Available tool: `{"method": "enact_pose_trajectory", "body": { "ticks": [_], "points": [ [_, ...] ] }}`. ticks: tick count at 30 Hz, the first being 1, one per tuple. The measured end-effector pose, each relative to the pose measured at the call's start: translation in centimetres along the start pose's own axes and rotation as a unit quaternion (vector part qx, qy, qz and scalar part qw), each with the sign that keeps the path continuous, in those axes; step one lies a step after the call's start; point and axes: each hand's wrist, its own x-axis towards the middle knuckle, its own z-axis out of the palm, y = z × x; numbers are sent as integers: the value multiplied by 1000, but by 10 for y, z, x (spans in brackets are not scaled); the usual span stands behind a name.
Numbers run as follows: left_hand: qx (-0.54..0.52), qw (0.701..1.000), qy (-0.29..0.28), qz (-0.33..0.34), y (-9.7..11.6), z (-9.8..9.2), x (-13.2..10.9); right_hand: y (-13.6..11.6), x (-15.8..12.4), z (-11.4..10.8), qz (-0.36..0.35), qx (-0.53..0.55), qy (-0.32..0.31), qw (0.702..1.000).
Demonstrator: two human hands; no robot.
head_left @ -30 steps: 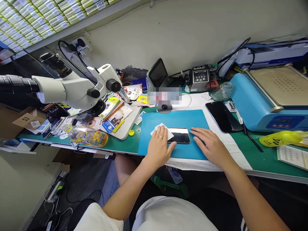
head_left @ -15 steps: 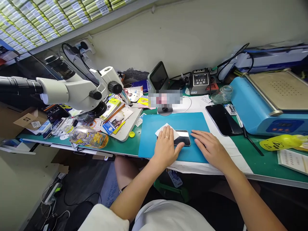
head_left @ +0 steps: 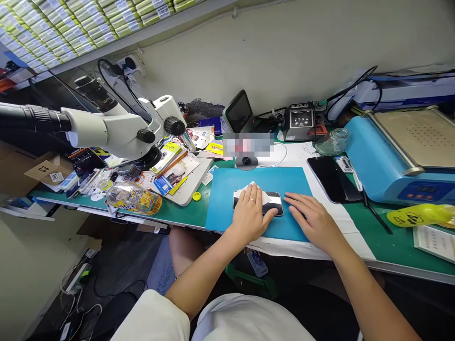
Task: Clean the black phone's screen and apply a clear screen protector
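Note:
A smartphone (head_left: pixel 276 208) lies flat on the blue mat (head_left: pixel 222 208), its dark glass reflecting light. My left hand (head_left: pixel 250 215) rests on it with fingers laid flat and thumb apart, pressing a folded white tissue (head_left: pixel 263 196) against the glass. Part of the tissue and the middle of the phone are hidden under that hand. Just right of the phone, my right hand (head_left: pixel 313 217) lies on the mat with its fingers stretched out; it holds nothing, and its fingertips are close to the phone's right end.
Left stands a microscope (head_left: pixel 117 135), with a plastic bottle (head_left: pixel 133 196) below it. To the right are a second dark phone (head_left: pixel 334 179), a blue heating plate machine (head_left: pixel 377 161) and a yellow bottle (head_left: pixel 417 215). A soldering station (head_left: pixel 298 122) and a glass jar (head_left: pixel 332 141) stand behind.
My left hand has slid slightly right over the phone with the tissue, and the phone's left end now shows. My right hand stays beside the phone. The whole view has shifted a little.

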Motion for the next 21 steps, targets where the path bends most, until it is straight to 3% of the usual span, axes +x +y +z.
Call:
{"method": "enact_pose_trajectory", "body": {
  "ticks": [2, 8, 10, 16, 18, 21],
  "points": [
    [0, 1000, 3, 2, 0, 1, -4, 0, -1, 0, -1, -2, 0, 1000],
    [9, 1000, -3, 27, 10, 0, -53, 3, 0, 1, -4, 2, 10, 1000],
    [4, 999, -8, 32, 13, -2, -49, 3, 1, 1, -8, 3, 12, 1000],
    [-21, 998, -26, 56, 22, -4, 10, 2, 1, 1, -9, 6, 17, 1000],
    [-26, 998, -22, 61, 24, -3, 8, 1, 0, 0, -2, 5, 16, 1000],
    [-30, 996, -19, 79, 25, -3, -19, 0, 0, 0, 2, 5, 9, 1000]
  ]
}}
